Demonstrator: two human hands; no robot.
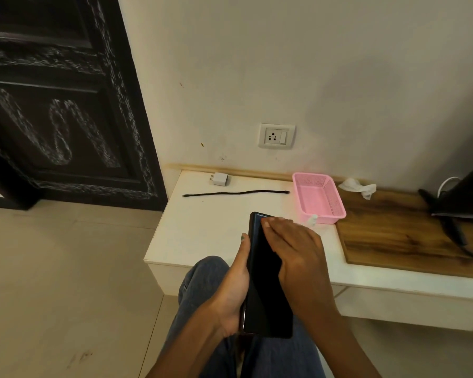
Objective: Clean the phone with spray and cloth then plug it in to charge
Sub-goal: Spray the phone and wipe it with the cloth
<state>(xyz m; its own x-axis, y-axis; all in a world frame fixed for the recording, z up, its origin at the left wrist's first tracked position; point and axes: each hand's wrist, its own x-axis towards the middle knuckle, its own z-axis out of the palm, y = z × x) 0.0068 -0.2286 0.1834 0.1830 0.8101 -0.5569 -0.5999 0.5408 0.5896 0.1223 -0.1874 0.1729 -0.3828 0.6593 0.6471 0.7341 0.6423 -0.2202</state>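
The phone, a long black slab with a glossy dark face and rounded corners, is held upright above the person's lap, in front of the low white counter. The left hand grips it along its left edge, thumb laid up the side and palm behind. The right hand lies flat across the upper part of the screen, fingers straight and together; whether a cloth sits under it cannot be told. The counter is smooth and matte white with a squared front lip, and its right part is covered by a wood-grain panel with dark streaks. On the white part lie a small white charger plug near the wall and a straight black cable just in front of it. A pink plastic basket, rectangular with perforated walls, stands at the seam between white and wood. A crumpled white tissue rests on the wood by the wall. A small white object shows at the basket's near corner, mostly hidden by the fingers. Above, a white wall socket with a switch is set in the plain cream wall. A dark carved door stands left, over pale floor tiles. Blue denim covers the knees.
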